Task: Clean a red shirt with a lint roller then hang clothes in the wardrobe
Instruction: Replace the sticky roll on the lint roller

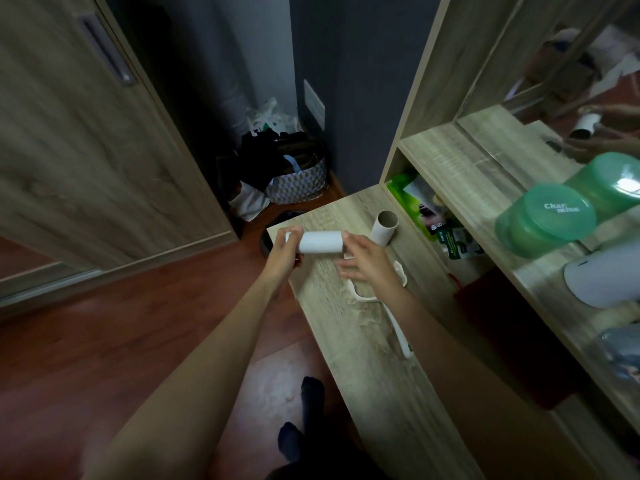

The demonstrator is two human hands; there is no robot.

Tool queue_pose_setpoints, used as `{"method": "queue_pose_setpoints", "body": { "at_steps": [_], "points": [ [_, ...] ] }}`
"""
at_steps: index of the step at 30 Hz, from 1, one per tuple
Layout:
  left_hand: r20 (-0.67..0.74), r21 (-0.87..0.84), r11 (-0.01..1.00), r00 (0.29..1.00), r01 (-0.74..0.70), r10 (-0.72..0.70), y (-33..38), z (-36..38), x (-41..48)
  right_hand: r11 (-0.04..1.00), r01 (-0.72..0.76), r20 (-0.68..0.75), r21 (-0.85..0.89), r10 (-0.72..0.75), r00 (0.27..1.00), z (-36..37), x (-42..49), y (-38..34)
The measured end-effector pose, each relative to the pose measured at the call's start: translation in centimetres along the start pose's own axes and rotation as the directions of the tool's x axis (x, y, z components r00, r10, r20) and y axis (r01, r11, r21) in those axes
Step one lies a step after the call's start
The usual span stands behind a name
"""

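Here, over the wood-grain tabletop (pixel 367 368), the left hand (pixel 284 249) clenches one end of a white cylindrical lint roll (pixel 320 241) while the right hand (pixel 369 263) pinches the other with thumb and forefinger; a loose hold may drop it onto the white plastic handle (pixel 398 329) lying below

white lint roll (pixel 320 241) horizontal, white roller handle (pixel 398 327) lying flat
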State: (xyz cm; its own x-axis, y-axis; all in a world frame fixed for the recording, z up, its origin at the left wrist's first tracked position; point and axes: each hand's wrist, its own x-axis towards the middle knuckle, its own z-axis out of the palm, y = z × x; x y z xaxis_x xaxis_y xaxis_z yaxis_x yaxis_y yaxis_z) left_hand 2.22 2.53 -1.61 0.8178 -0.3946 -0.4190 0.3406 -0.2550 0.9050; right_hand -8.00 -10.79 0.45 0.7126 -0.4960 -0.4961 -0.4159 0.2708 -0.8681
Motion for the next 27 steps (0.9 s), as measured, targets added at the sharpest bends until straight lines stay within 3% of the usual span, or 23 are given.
{"method": "queue_pose_setpoints", "body": {
  "at_steps": [3,7,12,18,20,27],
  "points": [
    [0.035,-0.021,1.0,0.999,-0.012,0.012,0.3,1.2,-0.3,0.989,-0.015,0.038,0.145,0.009,0.999,0.3,-0.6,-0.7],
    [0.105,-0.127,0.991,0.994,0.05,-0.036,0.4,1.9,-0.7,0.973,0.073,-0.068,0.217,-0.059,0.996,0.1,-0.7,-1.3],
    [0.176,-0.459,0.842,0.958,0.284,-0.228,0.3,2.3,-1.3,0.966,0.253,-0.123,-0.046,-0.257,0.959,-0.3,-0.5,-1.6],
    [0.279,-0.467,0.776,0.903,0.425,-0.327,-0.7,1.4,-1.3,0.855,0.394,-0.011,-0.338,-0.422,0.907,-0.8,-0.2,-1.2],
    [0.294,-0.466,0.781,0.906,0.415,-0.306,-0.8,1.2,-1.4,0.867,0.374,-0.027,-0.328,-0.405,0.914,-0.8,-0.2,-1.2],
    [0.271,-0.508,0.806,0.945,0.303,-0.185,-0.9,0.3,-1.4,0.975,0.219,-0.121,-0.041,-0.223,0.967,-0.8,0.0,-1.3]
  ]
}}
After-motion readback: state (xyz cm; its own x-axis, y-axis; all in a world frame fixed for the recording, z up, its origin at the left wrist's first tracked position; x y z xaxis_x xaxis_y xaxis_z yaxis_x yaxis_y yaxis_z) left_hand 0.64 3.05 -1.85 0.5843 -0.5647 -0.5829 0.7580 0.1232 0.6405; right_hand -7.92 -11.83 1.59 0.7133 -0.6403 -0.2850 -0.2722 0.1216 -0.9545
